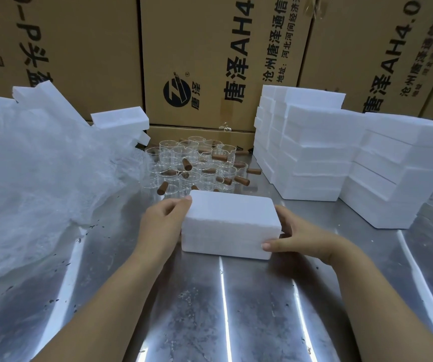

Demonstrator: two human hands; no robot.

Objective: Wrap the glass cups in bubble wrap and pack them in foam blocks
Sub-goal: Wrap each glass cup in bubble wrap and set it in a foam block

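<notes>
A closed white foam block rests on the metal table in the middle of the view. My left hand grips its left end, thumb on the top corner. My right hand holds its right end, thumb against the front face. Behind the block stand several clear glass cups with brown wooden handles, bunched together. A large heap of bubble wrap covers the table's left side.
Stacks of white foam blocks fill the right side, with a lower stack nearer the edge. More foam pieces lean behind the bubble wrap. Tall printed cardboard boxes wall off the back.
</notes>
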